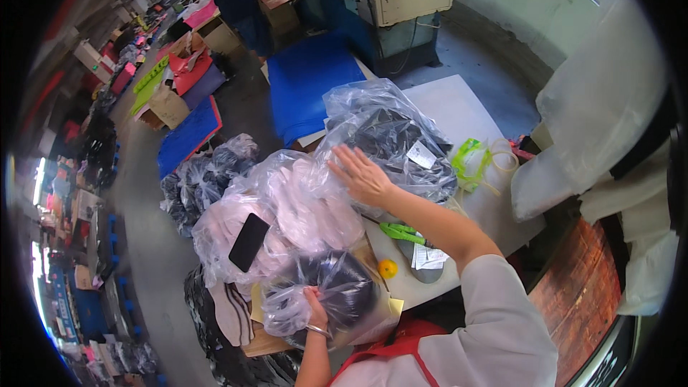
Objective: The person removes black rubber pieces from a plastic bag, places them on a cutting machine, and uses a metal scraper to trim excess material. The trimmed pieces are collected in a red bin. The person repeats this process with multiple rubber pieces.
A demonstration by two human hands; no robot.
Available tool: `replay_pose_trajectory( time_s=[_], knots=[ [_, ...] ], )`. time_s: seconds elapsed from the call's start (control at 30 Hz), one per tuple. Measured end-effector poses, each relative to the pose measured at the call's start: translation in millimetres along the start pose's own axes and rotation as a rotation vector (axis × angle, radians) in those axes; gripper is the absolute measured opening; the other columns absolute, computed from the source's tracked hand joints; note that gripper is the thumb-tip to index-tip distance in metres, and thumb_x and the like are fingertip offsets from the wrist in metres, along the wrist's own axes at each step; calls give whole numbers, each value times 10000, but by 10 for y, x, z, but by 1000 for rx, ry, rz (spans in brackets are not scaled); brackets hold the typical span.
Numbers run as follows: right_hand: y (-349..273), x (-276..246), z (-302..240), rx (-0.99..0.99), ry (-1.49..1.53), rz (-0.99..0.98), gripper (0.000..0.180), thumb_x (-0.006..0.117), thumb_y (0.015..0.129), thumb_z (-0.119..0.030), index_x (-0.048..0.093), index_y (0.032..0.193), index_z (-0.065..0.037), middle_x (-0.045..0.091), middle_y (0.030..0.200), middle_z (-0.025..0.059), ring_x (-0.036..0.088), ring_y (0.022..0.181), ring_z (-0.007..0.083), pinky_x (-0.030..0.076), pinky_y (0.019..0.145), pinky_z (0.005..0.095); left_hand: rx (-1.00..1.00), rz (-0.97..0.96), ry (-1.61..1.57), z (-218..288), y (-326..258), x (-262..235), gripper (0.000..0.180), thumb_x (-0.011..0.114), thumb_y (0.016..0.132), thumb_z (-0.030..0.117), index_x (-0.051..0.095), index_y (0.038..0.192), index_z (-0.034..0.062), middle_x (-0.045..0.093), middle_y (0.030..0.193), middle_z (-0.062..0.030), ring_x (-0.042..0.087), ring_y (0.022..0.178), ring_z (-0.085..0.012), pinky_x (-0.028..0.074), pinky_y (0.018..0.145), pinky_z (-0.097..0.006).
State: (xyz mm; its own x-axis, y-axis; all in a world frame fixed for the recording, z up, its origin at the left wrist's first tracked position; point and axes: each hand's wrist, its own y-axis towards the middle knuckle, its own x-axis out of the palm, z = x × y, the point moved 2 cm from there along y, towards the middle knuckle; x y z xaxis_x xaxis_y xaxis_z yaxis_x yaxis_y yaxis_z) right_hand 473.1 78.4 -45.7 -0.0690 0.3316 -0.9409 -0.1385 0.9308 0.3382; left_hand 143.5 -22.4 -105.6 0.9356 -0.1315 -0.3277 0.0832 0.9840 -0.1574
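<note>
- Presently, the left hand (315, 309) is closed, its fingers curled on the gathered film of a rounded, clear plastic bag with black contents (351, 283). Holding loose film rather than bulk probably gives a firmer purchase; the number of layers pinched cannot be told.
- This bag lies on the near side of the pile, close to the body, which likely lets the left arm stay bent.
- The right hand (364, 178) is open, palm down, fingers spread, holding nothing. It lies over clear film between the clear plastic bags with pale pink contents (308, 204) and the larger clear plastic bag with black contents (390, 125). Contact beneath the palm is hidden; the spread would suit steadying.
- A black, flat, rectangular phone (249, 242) rests on the pink bags, presumably for easy reach.
- A bright green-handled tool (400, 232) lies beneath the right forearm, beside a small, round orange fruit (387, 268), both apart from the fingers.
</note>
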Motion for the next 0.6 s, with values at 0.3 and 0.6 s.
replay_pose_trajectory(
  time_s=[0.3,0.6],
  knots=[
    [-329,542,38,-278,181,-214,167,606,860,-257,660,891,-102,665,966,83,611,852,233,474,707,382,8,20,36,-76,20,24,497,313,1032,471,544,876,60,530,839,-34,485,797,-147,403,773,-301],
    [-268,-1759,1076,1159,1705,1169,418,556,949,-455,522,723,-106,488,665,14,512,604,154,432,519,317,107,-18,53,-316,171,29,477,291,1039,454,500,834,78,464,795,-7,435,759,-133,379,737,-285]
  ],
)
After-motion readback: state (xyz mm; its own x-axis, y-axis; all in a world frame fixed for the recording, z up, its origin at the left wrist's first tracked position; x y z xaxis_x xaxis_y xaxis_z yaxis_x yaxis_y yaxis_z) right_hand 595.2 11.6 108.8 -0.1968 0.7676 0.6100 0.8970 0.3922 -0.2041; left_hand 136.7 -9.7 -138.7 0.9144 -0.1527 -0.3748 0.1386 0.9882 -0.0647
